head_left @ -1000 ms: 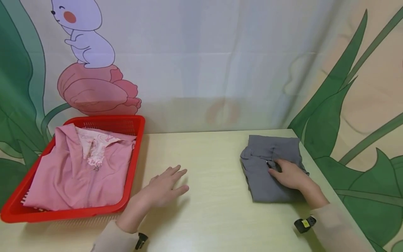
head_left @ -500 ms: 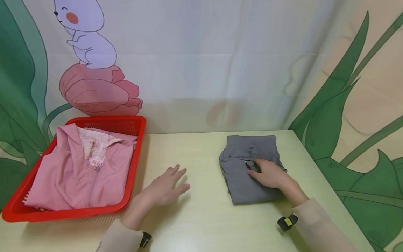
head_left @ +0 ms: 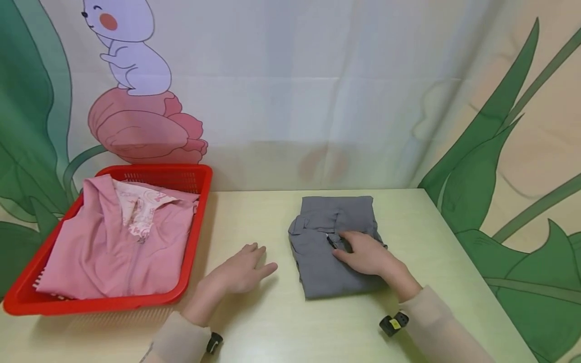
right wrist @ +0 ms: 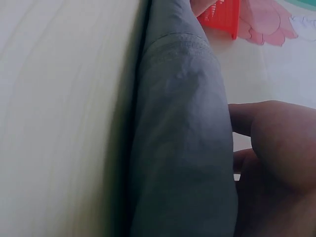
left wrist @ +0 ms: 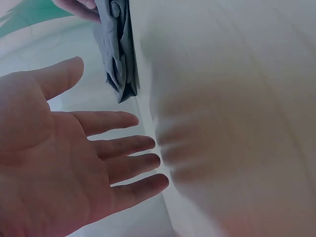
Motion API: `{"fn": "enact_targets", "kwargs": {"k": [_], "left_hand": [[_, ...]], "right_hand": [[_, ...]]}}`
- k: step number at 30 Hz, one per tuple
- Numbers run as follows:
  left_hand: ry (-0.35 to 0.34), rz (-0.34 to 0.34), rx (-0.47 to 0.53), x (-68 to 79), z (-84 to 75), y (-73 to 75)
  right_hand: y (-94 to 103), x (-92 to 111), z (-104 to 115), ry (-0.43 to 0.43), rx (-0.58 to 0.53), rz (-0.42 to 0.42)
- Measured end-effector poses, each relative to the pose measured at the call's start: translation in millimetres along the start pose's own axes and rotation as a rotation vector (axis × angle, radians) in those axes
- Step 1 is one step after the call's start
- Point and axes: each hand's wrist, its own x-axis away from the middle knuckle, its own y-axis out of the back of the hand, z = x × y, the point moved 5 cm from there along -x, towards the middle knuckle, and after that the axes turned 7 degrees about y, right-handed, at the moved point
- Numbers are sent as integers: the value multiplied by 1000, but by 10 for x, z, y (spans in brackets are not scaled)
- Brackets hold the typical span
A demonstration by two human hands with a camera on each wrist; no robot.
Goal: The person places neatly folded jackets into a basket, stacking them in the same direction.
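On the pale table lies a grey garment (head_left: 317, 267), folded into a thick, flat rectangle with a band-like seam across it. My right hand (head_left: 365, 254) rests on top of it, thumb and fingers spread apart and pressing on the cloth. A small dark detail shows between thumb and forefinger; its kind is unclear. The right wrist view shows the garment's rounded folded side (right wrist: 185, 123) on the table, with the fingers touching its upper face. My left hand (head_left: 240, 269) hovers just over the table, left of the garment, fingers extended and holding nothing (left wrist: 59, 153).
A red plastic basket (head_left: 195, 242) with a pink zipped garment (head_left: 113, 257) in it stands at the left. Behind the table (head_left: 254, 212) hangs a printed curtain (head_left: 281, 101). The table's right edge runs diagonally beyond my right arm.
My right hand has slid the folded grey garment leftward across the table, closer to the left hand. The left hand stays nearly in place, and the basket is unmoved.
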Motion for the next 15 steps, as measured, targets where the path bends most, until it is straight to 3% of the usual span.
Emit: {"fn": "enact_targets", "kwargs": {"k": [7, 15], "left_hand": [[11, -13, -6, -34, 27, 3], [22, -100, -7, -76, 53, 32]], "right_hand": [[-66, -94, 163, 51, -42, 1], [-87, -83, 221, 113, -192, -3]]}}
